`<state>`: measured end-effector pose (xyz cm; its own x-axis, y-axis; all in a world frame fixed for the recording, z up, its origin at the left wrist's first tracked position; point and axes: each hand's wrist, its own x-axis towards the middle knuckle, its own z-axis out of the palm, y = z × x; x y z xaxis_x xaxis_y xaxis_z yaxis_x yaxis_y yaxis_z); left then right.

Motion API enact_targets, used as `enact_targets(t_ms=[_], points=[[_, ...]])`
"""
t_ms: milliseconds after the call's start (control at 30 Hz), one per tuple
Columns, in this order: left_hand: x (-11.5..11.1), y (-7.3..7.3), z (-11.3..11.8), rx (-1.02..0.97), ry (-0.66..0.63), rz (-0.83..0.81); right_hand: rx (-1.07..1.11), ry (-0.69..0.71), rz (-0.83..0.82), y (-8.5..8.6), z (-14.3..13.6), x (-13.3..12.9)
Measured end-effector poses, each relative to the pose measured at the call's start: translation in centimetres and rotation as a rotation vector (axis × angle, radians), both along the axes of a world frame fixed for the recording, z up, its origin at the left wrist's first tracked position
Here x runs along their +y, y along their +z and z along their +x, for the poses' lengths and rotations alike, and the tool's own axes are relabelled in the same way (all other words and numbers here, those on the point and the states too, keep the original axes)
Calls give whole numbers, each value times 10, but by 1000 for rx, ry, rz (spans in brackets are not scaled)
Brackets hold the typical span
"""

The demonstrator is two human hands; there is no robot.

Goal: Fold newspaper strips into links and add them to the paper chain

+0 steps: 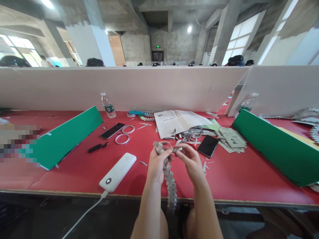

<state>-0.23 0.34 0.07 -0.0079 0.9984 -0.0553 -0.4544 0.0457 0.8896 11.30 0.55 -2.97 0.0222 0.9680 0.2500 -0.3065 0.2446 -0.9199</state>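
Note:
My left hand (157, 162) is closed on a folded-paper chain (170, 182), a zigzag strip of grey printed paper that hangs below it past the table's front edge. The chain's upper end sticks out above my left fingers. My right hand (190, 159) pinches a small folded paper piece (177, 149) just right of the chain. The fingertips of both hands nearly meet at this piece; whether it is joined to the chain cannot be made out. Behind the hands, an open newspaper sheet (178, 121) lies over a heap of paper strips (193, 133).
On the red table (82, 172) are a white power bank (118, 172) with cable, a phone (112, 130), tape rolls (122, 139), a black phone (208, 146), and printed papers (231, 139). Green boards (72, 139) flank both sides. A bottle (108, 106) stands behind.

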Motion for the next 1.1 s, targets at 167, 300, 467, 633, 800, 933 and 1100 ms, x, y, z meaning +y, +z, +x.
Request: enact_targets(t_ms=[167,300,467,633,800,933,1100], points=[[2,-2,0,-20,-1,-7,-20,-97,-5,-4,-1,4],[3,-5,0,-26,5,-16,-27,-111,-2,-5,-1,4],[3,-6,0,-12,22,-4,-23,-109,4,-5,-1,4],[2,-5,2,33,57,22,-29,-107,40,-6,-1,5],[2,-8,1,94,60,40,-101,-180,47,-6,0,6],[1,-6,2,141,72,36,-43,-177,-2,-6,-1,5],[-1,-1,3,177,79,37,130,-221,-2,-7,1,5]])
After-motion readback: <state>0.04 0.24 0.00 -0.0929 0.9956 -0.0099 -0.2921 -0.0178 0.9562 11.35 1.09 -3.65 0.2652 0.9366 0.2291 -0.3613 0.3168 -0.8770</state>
